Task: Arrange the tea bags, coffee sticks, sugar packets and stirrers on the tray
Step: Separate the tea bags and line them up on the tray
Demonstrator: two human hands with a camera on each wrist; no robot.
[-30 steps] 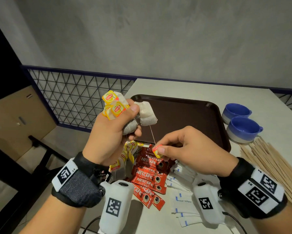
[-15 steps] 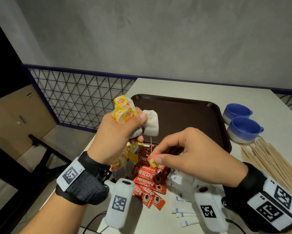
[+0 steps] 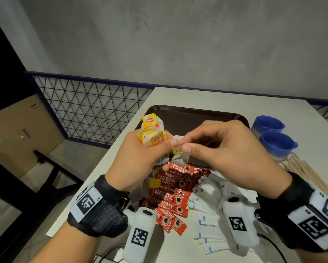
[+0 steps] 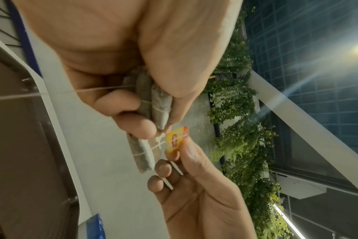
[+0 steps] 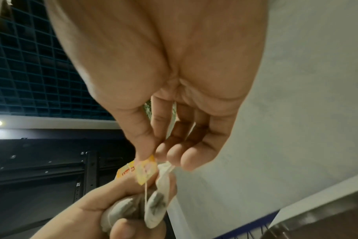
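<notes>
The left hand [image 3: 138,164] is clutching a bunch of tea bags [image 3: 152,136] above the table's [image 3: 206,95] left edge, their yellow tags fanning out over the knuckles while the fingers are covering most of the bags. In the left wrist view the fingers [image 4: 133,116] are curling round the grey bags [image 4: 157,106], and a string is running off toward the tray, its far end cut off by the frame.

Beside it, the right hand [image 3: 227,154] is pinching one yellow tag [image 3: 177,149] between thumb and forefinger, touching the left hand's bunch; the right wrist view shows that tag [image 5: 144,171] only as a blur at the fingertips.

Below the hands, the red coffee sticks [image 3: 170,194] are lying in a loose pile on the table, partly hidden by the left hand and a wrist camera. One more yellow tag [image 3: 155,183] is sitting on the sticks. To their right the white sugar packets [image 3: 206,221] are spreading out, several covered by the right wrist gear.

Behind the hands, the brown tray [image 3: 193,114] is lying on the table, its near half blocked by them. Further right, two blue cups [image 3: 273,137] are standing together, and the wooden stirrers [image 3: 307,175] are lying on the table's right side, running under the right wrist band.
</notes>
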